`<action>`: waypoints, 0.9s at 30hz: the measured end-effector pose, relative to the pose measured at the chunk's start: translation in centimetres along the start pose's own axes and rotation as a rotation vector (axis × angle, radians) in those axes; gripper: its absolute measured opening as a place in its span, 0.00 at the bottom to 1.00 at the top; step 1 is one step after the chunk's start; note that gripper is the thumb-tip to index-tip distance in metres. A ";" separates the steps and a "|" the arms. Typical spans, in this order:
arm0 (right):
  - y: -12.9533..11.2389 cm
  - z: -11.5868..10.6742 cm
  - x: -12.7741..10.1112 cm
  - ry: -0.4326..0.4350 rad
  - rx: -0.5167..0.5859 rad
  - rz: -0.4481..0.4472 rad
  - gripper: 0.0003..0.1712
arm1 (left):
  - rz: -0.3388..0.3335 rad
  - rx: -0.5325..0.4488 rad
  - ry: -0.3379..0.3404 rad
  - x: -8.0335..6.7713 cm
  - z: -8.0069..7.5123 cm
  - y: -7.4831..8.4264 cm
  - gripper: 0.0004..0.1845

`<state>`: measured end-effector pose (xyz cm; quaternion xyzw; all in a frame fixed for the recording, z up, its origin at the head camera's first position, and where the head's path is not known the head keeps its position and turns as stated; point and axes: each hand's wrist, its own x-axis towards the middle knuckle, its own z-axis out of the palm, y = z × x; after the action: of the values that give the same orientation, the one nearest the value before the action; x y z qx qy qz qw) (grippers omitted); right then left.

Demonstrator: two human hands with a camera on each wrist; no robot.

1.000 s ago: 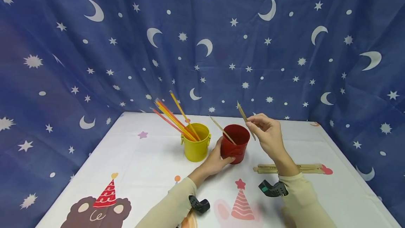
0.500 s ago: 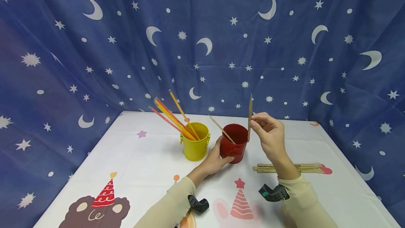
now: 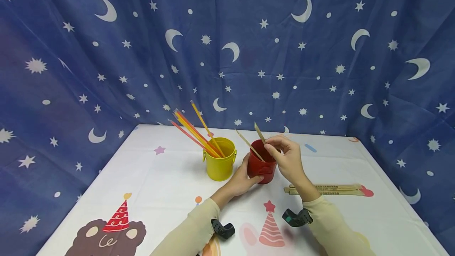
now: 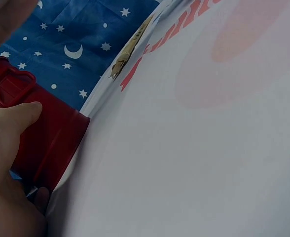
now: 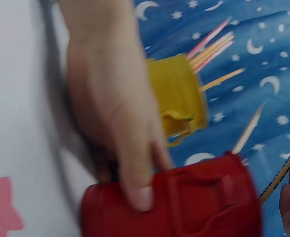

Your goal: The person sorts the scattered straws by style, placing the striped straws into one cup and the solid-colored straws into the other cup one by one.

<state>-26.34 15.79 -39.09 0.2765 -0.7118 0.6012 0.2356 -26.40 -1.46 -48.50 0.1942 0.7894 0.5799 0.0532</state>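
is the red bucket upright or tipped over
Upright. The red bucket stands on its base on the table, open mouth up, with the left hand gripping its side and a stick leaning inside.

Left hand (image 3: 245, 177) curled, gripping; right hand (image 3: 286, 159) raised, fingers pinched.

Right hand (image 3: 288, 160) lowered and shifted left over red bucket (image 3: 262, 166), pinched brown stick (image 3: 260, 133) tilted leftward, lower end dipped inside
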 end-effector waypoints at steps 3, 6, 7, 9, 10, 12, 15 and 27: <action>0.8 0.4 -0.3 -0.035 -0.051 0.062 0.07 | -0.005 0.014 0.004 0.0 0.0 0.0 0.48; 1.4 0.6 -0.6 -0.061 -0.087 0.102 0.07 | -0.009 0.028 0.007 0.0 0.0 0.0 0.48; 1.5 0.6 -0.6 -0.066 -0.101 0.111 0.07 | -0.009 0.030 0.008 0.1 0.0 0.0 0.48; 1.8 0.7 -0.6 -0.069 -0.130 0.124 0.06 | -0.010 0.036 0.010 0.1 0.0 0.0 0.48; 1.9 0.7 -0.7 -0.069 -0.150 0.129 0.06 | -0.010 0.039 0.011 0.1 0.1 0.0 0.48; 2.1 0.8 -0.7 -0.074 -0.194 0.144 0.05 | -0.012 0.042 0.013 0.1 0.0 0.0 0.48; 2.1 0.8 -0.8 -0.090 -0.255 0.167 0.05 | -0.017 0.041 0.013 0.1 0.1 0.0 0.48; 2.0 0.2 -0.7 -0.175 -0.356 0.141 0.06 | -0.042 0.070 0.013 0.0 0.1 0.1 0.48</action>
<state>-27.15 15.93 -40.99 0.2309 -0.8422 0.4546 0.1755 -26.35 -1.36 -48.38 0.1755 0.8134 0.5520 0.0536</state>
